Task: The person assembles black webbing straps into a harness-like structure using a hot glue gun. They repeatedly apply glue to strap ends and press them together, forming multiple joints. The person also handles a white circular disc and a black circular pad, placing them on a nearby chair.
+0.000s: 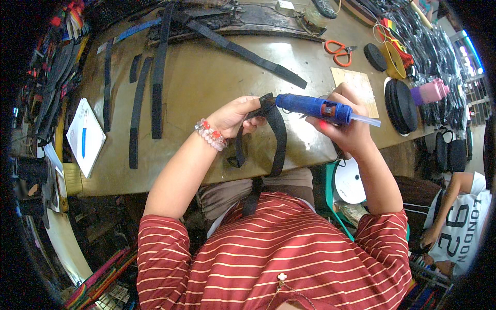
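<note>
Currently pinching one black fabric strap in left hand, gripping one blue cylindrical glue gun in right hand, with one pair of orange-handled scissors upper right.

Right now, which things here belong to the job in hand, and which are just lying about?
Job in hand:
black strap, in the left grip
blue glue gun with a translucent stick, in the right grip

Apparently just lying about:
orange-handled scissors
blue pen on a white pad
pink-and-purple bottle
loose black strips, though possibly related
</note>
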Available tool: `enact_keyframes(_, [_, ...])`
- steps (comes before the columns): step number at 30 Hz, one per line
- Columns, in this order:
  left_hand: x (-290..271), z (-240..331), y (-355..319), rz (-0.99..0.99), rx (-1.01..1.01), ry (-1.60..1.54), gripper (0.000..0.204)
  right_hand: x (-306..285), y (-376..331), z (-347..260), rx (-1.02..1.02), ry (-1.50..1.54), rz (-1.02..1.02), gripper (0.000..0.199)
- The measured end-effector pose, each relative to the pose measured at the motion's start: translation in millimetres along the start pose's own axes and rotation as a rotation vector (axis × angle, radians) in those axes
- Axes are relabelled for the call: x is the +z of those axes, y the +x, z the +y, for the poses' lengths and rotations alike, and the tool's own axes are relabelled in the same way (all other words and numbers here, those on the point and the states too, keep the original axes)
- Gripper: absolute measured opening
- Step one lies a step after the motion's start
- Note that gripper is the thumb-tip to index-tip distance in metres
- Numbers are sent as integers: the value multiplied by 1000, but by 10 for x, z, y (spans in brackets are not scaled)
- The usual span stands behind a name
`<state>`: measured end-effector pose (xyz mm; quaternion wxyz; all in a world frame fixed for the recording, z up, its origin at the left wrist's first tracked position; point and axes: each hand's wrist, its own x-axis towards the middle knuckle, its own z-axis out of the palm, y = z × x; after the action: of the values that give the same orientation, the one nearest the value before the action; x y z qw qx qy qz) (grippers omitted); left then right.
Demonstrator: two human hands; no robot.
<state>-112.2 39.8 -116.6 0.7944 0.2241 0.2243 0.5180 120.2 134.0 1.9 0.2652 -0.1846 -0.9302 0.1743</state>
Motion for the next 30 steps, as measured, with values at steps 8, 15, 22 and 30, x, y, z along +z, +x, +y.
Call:
enact_keyframes(8, [-53,-13,-21,83,-32,2,23,-83,-51,-40,1,-164,-41,31])
enact_keyframes(15, [-34,-8,-22,125,-19,162,22,-270,-719,1147,742,-193,607,32])
enact_keyframes(22, [-4,-95,-3,65,37,269,27,-151,-1523,1502,1133,-534,436,58])
enact_keyframes(30, [386,90,-84,-37,-2,359,43,519,-905,-165,492,1033,-58,24])
